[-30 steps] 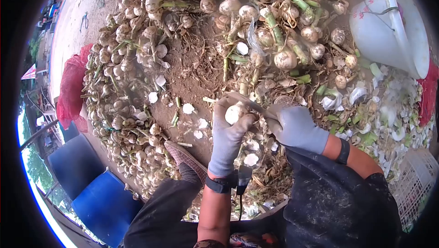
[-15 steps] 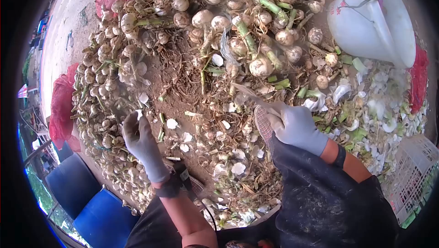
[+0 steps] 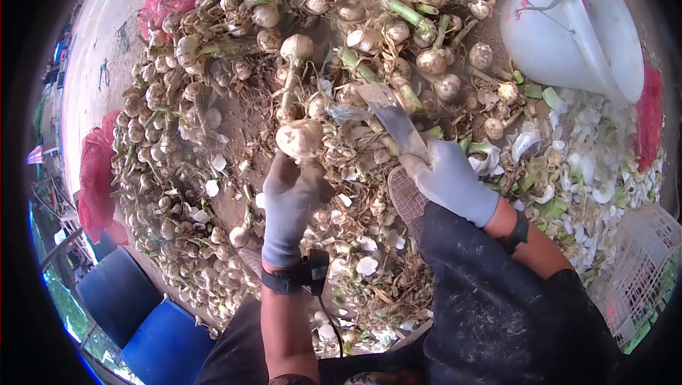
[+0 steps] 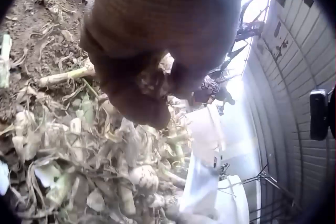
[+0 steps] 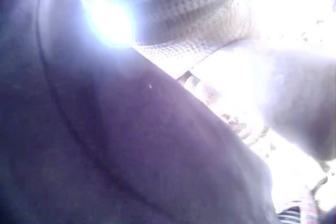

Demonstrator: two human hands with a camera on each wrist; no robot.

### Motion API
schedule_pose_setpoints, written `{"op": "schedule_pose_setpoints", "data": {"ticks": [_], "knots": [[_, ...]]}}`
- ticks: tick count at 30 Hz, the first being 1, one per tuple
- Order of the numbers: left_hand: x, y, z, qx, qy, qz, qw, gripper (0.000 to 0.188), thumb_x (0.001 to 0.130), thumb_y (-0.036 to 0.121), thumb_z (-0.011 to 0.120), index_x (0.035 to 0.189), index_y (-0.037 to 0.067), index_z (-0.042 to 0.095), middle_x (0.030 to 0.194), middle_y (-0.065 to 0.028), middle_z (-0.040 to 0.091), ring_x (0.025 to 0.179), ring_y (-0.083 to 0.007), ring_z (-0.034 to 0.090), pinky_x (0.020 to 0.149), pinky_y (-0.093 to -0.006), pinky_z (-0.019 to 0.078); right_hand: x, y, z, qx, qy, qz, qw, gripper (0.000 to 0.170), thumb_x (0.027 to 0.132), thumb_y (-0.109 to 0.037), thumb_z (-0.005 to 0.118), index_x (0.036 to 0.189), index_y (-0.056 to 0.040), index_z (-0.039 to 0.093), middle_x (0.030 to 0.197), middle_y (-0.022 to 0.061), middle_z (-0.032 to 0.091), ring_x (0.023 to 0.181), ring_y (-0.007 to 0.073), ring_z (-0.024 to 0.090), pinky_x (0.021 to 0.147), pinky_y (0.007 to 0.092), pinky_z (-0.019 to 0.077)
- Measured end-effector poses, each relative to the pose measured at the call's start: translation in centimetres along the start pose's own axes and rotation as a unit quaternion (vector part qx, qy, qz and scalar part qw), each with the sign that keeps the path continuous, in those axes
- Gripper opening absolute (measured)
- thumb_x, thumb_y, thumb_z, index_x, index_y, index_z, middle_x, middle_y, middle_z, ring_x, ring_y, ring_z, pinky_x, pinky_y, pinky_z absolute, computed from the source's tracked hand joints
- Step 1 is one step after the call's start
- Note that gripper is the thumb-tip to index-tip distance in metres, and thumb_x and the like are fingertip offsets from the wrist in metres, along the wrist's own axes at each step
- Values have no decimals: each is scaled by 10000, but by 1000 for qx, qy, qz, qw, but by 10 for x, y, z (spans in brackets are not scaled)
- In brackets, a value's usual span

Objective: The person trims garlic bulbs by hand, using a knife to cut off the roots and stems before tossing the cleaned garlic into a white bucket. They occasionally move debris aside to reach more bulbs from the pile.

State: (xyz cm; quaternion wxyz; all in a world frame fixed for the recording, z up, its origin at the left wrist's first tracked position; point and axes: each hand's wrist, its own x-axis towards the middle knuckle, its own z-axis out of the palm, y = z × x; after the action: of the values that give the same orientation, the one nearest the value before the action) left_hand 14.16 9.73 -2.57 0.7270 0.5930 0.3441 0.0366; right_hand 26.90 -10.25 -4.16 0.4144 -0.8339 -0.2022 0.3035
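Observation:
My gloved left hand (image 3: 291,197) grips a garlic bulb (image 3: 298,138) at its fingertips, low over the heap. Another bulb on a long stem (image 3: 296,47) lies just beyond it. In the left wrist view the dark gloved fingers (image 4: 157,40) curl inward, with a pale bit showing between them. My gloved right hand (image 3: 455,179) grips a wide-bladed knife (image 3: 392,118), its blade angled up and left over the garlic stems, right of the held bulb. The right wrist view is mostly glare, dark cloth (image 5: 131,140) and a strip of knit glove (image 5: 189,29).
Stemmed garlic (image 3: 398,30) is piled ahead; trimmed bulbs (image 3: 163,193) form a heap at left. A white bucket (image 3: 547,37) lies tipped at upper right, above peelings (image 3: 582,165) and a white plastic crate (image 3: 639,264). Blue barrels (image 3: 167,339) and red mesh bags (image 3: 96,179) flank the left.
The left hand first held a bulb at the knife, swung left over the trimmed heap, then came back and now grips a bulb by the stemmed pile. The knife blade has turned to show its flat side.

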Motion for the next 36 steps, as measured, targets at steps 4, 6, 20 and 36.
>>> {"op": "schedule_pose_setpoints", "data": {"ticks": [4, 6, 20, 36], "knots": [[-33, -39, 28, 16, -48, -38, 998, 560, 871, 122, 685, 1354, 27, 419, 1238, -58, 548, 1077, -150, 564, 861, -301, 511, 0, -10, 26, -121, -62, -71, 988, 217, 835, -206, 575, 955, -29, 612, 693, 215, 628, 691, 402, 639, 630, 479, 511], [-41, -27, 40, -83, -64, -55, 993, 584, 855, 49, 668, 1358, -25, 380, 1161, -64, 576, 1067, -117, 546, 921, -283, 463, -9, -21, 20, -157, -71, -67, 983, 219, 820, -191, 576, 978, -43, 606, 672, 200, 626, 670, 395, 641, 620, 488, 512], [-60, -35, 15, -55, -7, -100, 993, 688, 760, 235, 793, 1277, -24, 420, 1043, -94, 638, 913, -157, 628, 785, -275, 517, -11, -35, 13, -267, -19, -377, 887, 63, 798, -164, 587, 795, -107, 562, 553, 31, 564, 510, 213, 603, 482, 356, 422], [-54, -28, 8, -277, 3, -113, 954, 661, 798, 475, 720, 1200, 14, 471, 900, -106, 604, 801, -224, 636, 610, -319, 540, -31, -22, 26, -169, -129, -187, 959, 140, 829, -202, 619, 924, -100, 630, 627, 141, 608, 594, 317, 635, 547, 424, 493]]}}
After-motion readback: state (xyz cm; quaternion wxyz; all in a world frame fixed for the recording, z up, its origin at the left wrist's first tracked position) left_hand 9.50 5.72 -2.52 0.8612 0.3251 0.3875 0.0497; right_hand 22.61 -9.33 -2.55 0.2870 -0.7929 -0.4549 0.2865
